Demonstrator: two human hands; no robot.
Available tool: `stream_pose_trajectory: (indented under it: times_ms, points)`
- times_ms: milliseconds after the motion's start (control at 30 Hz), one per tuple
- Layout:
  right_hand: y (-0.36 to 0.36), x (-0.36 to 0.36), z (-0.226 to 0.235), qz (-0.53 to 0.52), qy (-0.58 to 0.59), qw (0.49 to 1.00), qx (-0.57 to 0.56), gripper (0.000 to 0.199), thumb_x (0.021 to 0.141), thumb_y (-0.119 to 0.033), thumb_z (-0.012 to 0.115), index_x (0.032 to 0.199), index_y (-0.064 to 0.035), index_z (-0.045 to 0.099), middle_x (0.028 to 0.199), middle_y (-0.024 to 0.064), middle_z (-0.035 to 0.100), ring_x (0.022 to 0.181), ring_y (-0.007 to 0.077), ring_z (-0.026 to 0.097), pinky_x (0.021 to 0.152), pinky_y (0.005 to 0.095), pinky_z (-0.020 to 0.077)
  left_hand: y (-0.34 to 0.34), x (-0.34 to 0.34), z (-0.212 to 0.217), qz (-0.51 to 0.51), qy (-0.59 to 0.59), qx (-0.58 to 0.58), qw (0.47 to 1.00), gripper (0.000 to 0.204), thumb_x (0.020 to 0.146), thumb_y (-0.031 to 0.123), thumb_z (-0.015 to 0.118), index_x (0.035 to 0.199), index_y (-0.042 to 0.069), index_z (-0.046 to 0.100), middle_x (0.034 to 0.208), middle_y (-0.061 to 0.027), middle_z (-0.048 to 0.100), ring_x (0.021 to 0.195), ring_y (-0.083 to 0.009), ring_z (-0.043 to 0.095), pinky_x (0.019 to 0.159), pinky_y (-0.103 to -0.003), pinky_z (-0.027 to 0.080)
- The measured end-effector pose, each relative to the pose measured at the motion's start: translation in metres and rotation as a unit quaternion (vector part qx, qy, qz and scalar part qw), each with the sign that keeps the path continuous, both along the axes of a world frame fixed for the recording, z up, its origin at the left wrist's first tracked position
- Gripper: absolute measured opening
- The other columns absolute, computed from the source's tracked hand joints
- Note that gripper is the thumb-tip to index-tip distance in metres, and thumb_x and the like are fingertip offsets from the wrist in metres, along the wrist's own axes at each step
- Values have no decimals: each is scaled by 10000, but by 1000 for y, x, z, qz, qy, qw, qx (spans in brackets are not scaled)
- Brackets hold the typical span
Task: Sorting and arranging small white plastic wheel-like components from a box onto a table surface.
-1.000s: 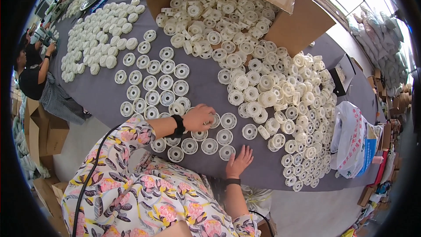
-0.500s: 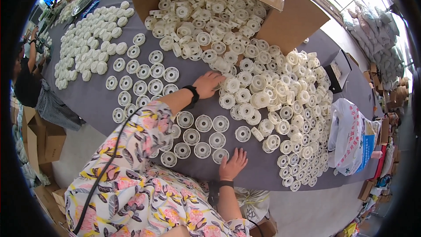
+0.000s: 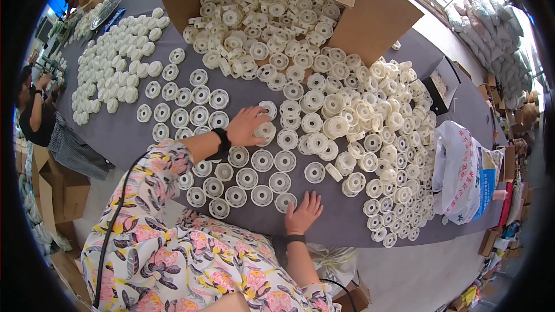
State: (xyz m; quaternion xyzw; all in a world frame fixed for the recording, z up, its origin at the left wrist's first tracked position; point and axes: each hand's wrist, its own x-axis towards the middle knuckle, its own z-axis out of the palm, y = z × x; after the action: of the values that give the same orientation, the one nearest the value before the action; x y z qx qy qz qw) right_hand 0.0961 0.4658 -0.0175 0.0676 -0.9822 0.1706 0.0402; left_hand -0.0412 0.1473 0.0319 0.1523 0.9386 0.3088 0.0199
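Note:
My left hand (image 3: pixel 247 127) reaches over the grey table, its fingers and thumb around the edge of a round white plastic wheel (image 3: pixel 265 133). Just beyond its fingertips is another white wheel (image 3: pixel 267 108). Below and left of this hand, similar wheels with dark centre holes lie flat in loose rows, one of them a wheel (image 3: pixel 247 178) in the middle. My right hand (image 3: pixel 303 214) rests on the table near its front edge, fingers spread and holding nothing. Close to its thumb lies a wheel (image 3: pixel 285 202).
A large heap of white wheels (image 3: pixel 341 115) spills from an open cardboard box (image 3: pixel 376 20). White rounded pieces (image 3: pixel 115 72) cover the table's far left. A plastic bag (image 3: pixel 459 170) and a black box (image 3: pixel 442 84) stand at the right. Another person (image 3: pixel 37 110) works at left.
My left hand has drawn back from the heap's edge toward the left and nearer, with a wheel at its fingers. My right hand stays nearly in place. The view has shifted slightly.

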Motion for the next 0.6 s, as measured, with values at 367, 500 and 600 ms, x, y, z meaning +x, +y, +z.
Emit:
stream_pose_trajectory:
  times_ms: [367,500,600]
  points:
    - [-4,1,1,-1,11,1000,-3,602,814,-356,558,1313,-35,455,1403,174,404,1347,371,291,1101,551,166,-4,-28,-8,-122,-10,-147,982,524,739,270,695,1220,115,558,1347,-127,471,1275,-331,392,1045,-478,313]
    - [-2,0,1,2,12,1000,-6,600,817,-355,559,1313,-35,455,1401,172,405,1346,371,292,1101,551,166,-10,-17,-6,13,-62,-17,998,436,749,201,709,1145,66,589,1093,-105,633,1051,-257,583,909,-392,451]
    - [-2,0,1,3,13,1000,-9,604,815,-358,561,1315,-37,454,1401,170,405,1346,371,290,1102,550,165,-25,-22,-22,230,-14,248,941,342,737,226,705,1021,52,628,868,-109,647,812,-281,628,740,-364,502]
